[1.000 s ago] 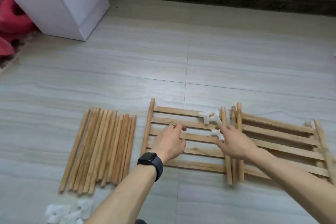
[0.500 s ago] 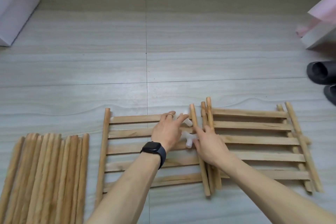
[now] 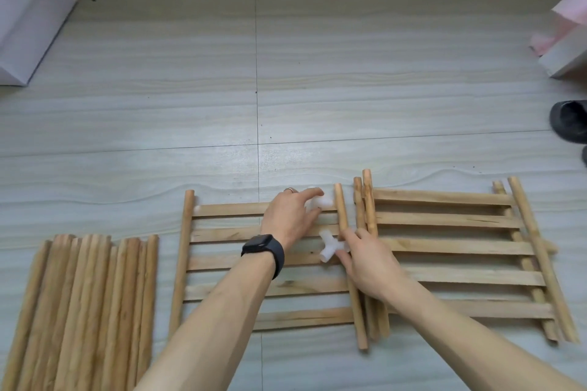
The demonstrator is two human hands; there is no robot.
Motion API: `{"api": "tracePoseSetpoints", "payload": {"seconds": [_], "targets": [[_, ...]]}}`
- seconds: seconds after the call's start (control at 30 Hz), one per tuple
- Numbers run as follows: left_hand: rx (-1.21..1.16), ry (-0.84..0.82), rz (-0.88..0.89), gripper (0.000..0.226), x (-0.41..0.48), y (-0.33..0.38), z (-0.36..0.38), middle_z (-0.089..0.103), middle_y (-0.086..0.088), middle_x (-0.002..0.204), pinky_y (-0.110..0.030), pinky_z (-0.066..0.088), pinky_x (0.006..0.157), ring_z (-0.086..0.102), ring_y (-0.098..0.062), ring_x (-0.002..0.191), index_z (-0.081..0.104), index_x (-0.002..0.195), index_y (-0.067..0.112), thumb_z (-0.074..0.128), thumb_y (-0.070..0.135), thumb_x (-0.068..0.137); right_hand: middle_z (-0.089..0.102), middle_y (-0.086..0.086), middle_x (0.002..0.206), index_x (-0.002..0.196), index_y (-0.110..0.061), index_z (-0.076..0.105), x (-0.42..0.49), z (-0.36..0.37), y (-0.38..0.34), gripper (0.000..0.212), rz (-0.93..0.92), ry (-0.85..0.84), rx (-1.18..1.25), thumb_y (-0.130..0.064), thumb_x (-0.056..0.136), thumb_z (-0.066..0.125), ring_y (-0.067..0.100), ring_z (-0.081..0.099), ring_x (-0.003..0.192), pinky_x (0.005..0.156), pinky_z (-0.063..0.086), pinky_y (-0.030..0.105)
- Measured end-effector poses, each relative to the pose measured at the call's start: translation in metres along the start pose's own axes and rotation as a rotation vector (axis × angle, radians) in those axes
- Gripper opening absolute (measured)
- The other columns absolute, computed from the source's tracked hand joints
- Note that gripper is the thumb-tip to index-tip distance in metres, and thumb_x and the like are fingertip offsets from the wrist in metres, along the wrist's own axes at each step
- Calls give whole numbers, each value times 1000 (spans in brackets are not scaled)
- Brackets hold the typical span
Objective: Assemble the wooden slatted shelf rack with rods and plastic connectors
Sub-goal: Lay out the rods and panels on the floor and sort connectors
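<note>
Tiled floor (image 3: 286, 73): left hand (image 3: 289, 219), right hand (image 3: 368, 263) grip connectors (image 3: 328, 247).

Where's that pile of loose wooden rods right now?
In the head view, the loose rods lie side by side on the floor at the lower left, just left of the nearer slatted panel.

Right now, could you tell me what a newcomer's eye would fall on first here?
Both hands meet mid-frame over a wooden slatted panel: the left hand grips one white plastic connector, the right hand pinches a T-shaped connector nearer the camera. Loose wooden rods lie at left, stacked slatted panels at right.
</note>
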State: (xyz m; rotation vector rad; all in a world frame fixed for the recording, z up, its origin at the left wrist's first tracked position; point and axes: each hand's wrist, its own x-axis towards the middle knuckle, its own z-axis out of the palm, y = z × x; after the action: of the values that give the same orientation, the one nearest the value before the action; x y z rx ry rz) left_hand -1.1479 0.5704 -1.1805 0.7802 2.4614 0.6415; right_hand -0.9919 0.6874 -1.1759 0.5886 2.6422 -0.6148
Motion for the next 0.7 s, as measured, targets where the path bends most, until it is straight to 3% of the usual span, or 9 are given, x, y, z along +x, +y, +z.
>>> {"api": "tracePoseSetpoints", "payload": {"seconds": [0.1, 0.2, 0.27, 0.43, 0.5, 0.6, 0.7], "targets": [[-202, 88, -58, 32, -14, -16, -29, 69, 6, 105, -29, 47, 89, 61, -16, 112, 66, 124, 45, 67, 43, 92, 61, 3, 118, 132, -20, 53, -5, -3, -3, 34, -27, -2, 59, -39, 104, 50, 25, 62, 104, 87, 51, 36], [-412, 189, -121, 28, -48, -42, -65, 62, 28, 90, -22, 46, 96, 55, 14, 109, 68, 113, 53, 71, 48, 86, 66, -1, 116, 126, -23, 58, -13, -9, -21, 33, -103, -34, 40, -44, 103, 50, 19, 61, 102, 83, 47, 30], [-433, 238, -152, 28, -78, -65, -85, 63, 22, 98, -22, 43, 99, 51, 25, 102, 66, 113, 57, 71, 51, 85, 66, -2, 117, 126, -24, 58, -15, -13, -42, 34, -177, -115, -16, -45, 102, 49, 20, 60, 107, 82, 44, 31], [-624, 403, -381, 36, -195, -134, -128, 64, 19, 118, -45, 58, 92, 60, -5, 116, 68, 123, 46, 74, 43, 88, 66, 3, 124, 126, -24, 56, -34, -11, -134, 33, -419, -260, -191, -42, 100, 47, 28, 59, 115, 87, 46, 35], [-652, 500, -500, 31, -250, -164, -133, 67, 11, 115, -39, 60, 86, 63, -4, 109, 70, 117, 46, 75, 34, 89, 67, 5, 125, 127, -22, 57, -43, -1, -178, 33, -506, -285, -235, -40, 101, 47, 29, 59, 116, 86, 44, 34], [-568, 569, -692, 28, -334, -207, -133, 70, 9, 108, -20, 54, 73, 63, 3, 94, 70, 115, 45, 73, 32, 91, 68, 8, 123, 125, -19, 59, -57, 27, -238, 31, -556, -365, -186, -36, 100, 49, 30, 60, 115, 88, 46, 35], [-497, 594, -879, 32, -404, -243, -118, 72, 1, 111, -28, 50, 82, 65, -17, 104, 69, 123, 34, 72, 33, 91, 69, 9, 113, 117, -19, 60, -69, 71, -281, 28, -536, -417, -130, -36, 98, 49, 29, 62, 101, 74, 48, 35]]}}
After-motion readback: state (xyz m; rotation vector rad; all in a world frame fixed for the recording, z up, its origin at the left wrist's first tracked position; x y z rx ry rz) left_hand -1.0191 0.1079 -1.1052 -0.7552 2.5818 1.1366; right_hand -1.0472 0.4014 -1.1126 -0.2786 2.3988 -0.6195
